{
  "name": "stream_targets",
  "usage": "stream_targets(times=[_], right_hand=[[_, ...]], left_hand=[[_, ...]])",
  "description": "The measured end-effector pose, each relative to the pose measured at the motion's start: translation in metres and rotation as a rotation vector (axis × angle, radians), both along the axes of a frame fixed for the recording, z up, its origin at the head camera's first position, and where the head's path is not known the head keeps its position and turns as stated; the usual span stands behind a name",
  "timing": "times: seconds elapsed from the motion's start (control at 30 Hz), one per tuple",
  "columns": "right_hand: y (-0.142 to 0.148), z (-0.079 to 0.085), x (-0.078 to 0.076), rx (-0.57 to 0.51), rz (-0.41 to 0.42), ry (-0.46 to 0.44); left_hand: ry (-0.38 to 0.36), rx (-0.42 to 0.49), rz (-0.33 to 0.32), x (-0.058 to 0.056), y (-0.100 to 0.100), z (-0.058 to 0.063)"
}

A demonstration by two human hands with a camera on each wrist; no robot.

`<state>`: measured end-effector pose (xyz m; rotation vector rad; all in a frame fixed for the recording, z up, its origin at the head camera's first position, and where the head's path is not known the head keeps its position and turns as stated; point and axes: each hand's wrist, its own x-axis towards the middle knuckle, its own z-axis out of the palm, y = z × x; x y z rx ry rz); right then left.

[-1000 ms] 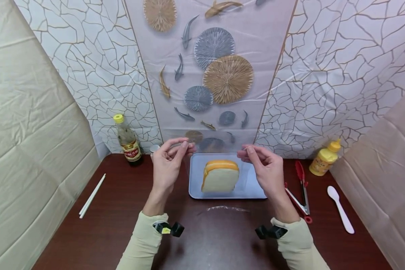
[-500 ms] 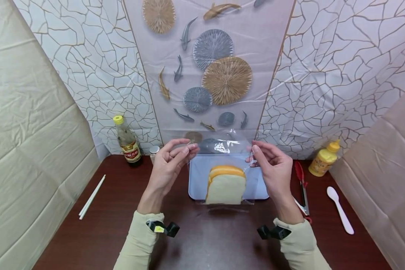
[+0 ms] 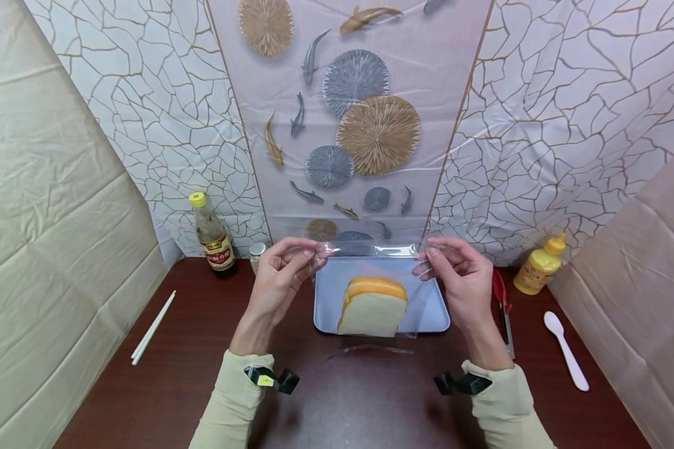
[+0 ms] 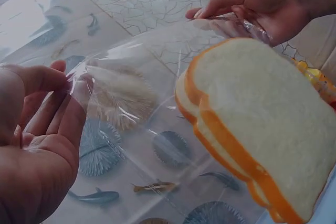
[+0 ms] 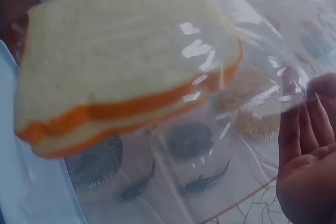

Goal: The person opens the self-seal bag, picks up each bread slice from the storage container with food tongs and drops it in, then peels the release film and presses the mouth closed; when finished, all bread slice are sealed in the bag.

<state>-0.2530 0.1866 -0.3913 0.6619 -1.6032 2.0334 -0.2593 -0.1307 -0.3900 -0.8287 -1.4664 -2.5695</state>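
Note:
Two slices of bread point(image 3: 373, 308) with orange crusts hang inside a clear plastic bag point(image 3: 395, 251), in front of a light-blue tray point(image 3: 439, 319) in the head view. My left hand point(image 3: 283, 269) pinches the bag's upper left corner between thumb and fingers. At the opposite upper corner, my right hand point(image 3: 462, 275) pinches the film the same way. The left wrist view shows the bread point(image 4: 262, 114) upright within the film, between the two hands. In the right wrist view, the bread point(image 5: 126, 51) lies behind glare on the plastic; the right fingertips are partly cut off.
On the left are white chopsticks point(image 3: 154, 327), a dark sauce bottle point(image 3: 216, 246) and a small jar point(image 3: 256, 252). Red-handled tongs point(image 3: 505, 315), partly behind my right arm, a white spoon point(image 3: 567, 352) and a yellow squeeze bottle point(image 3: 541, 265) stand or lie rightward. A thin clear strip point(image 3: 371, 348) curves near the tray.
My hands have spread apart, the right one moving rightward, and the bag's top edge is stretched tauter. The bread has shifted slightly right and down. More of the tongs is covered by my right arm.

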Motion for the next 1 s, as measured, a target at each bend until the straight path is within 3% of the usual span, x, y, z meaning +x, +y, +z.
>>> stream_targets(times=[0.37,0.63,0.83,1.0], right_hand=[[0.004,-0.001,-0.002,-0.091,0.251,0.164],[0.009,0.001,-0.003,-0.096,0.415,0.214],[0.011,0.004,-0.002,-0.041,0.420,0.200],[0.013,0.003,0.000,0.015,0.303,0.192]], left_hand=[[0.065,0.019,-0.072,0.004,-0.006,0.003],[0.050,0.015,-0.063,0.006,-0.006,0.005],[0.044,0.033,-0.005,0.007,-0.004,0.008],[0.042,0.003,0.024,0.008,-0.005,0.009]])
